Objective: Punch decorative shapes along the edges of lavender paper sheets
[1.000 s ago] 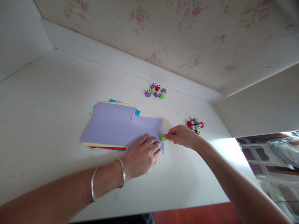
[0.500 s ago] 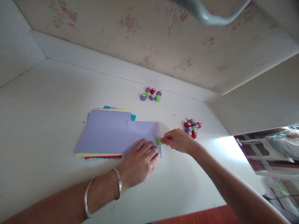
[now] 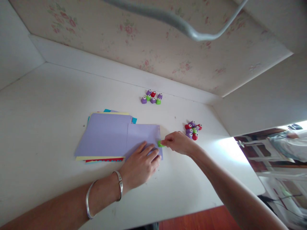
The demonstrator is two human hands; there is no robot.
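Note:
A small purple sheet of paper lies flat, its left end meeting a stack of larger coloured sheets topped with purple. My left hand rests on the sheet's lower part with fingers stretched out. At the sheet's right edge, my right hand is closed on a small green paper punch. The thumb and fingers cover part of the punch, which sits over the paper's edge. Faint small marks show near the upper right corner of the sheet.
Several purple, red and green paper punches stand near the back wall, and another cluster of punches is beyond my right wrist. A grey cable hangs in front of the flowered wall. The white table's front edge is near my arms.
The view has shifted slightly, so the table and punches appear a little further left and the cable lower. Both hands keep their places at the paper.

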